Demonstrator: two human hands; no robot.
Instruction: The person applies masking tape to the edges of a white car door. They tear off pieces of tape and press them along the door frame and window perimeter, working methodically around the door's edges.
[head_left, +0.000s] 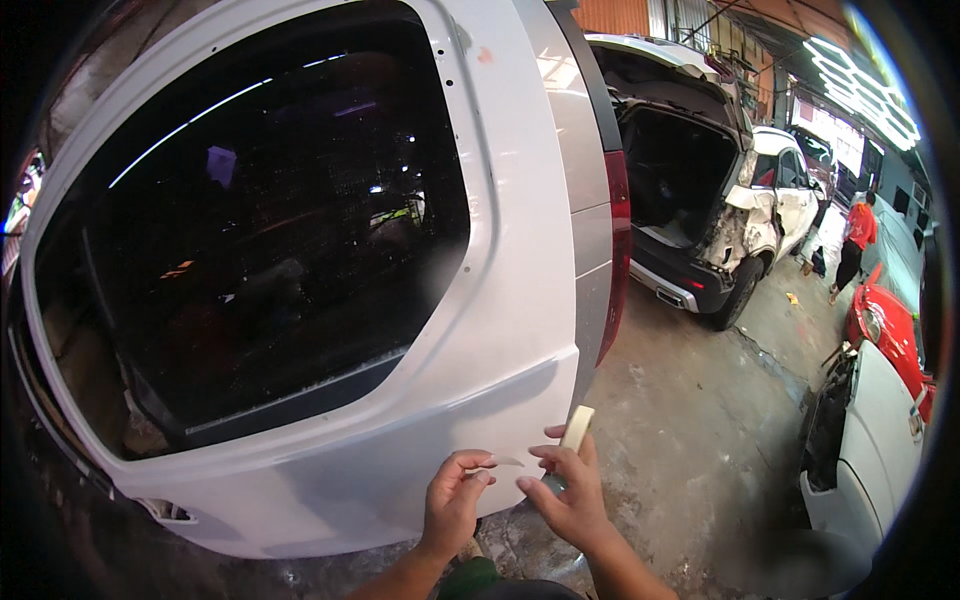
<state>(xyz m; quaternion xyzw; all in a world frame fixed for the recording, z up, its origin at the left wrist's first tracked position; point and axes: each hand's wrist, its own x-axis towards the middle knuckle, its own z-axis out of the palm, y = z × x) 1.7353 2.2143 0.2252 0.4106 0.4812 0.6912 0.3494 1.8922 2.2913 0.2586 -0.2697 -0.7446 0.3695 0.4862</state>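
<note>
My right hand [570,490] is wrapped round a cream roll of masking tape [577,428], seen nearly edge-on. A short, thin pale strip of tape [508,461] sticks out toward it from my left hand [458,500], whose thumb and forefinger are closed on the strip's end. Whether the strip joins the roll cannot be made out. Both hands are in front of the lower part of a white car tailgate [520,260], which has grey patches on its paint and a large dark window [270,220]. Neither hand visibly touches the panel.
Just right of the tailgate is a red tail lamp [618,250]. Beyond it stands a damaged white car [745,225] with its rear hatch raised. A person in a red top [861,225] is farther back. Loose white [870,440] and red body parts [893,325] line the right side.
</note>
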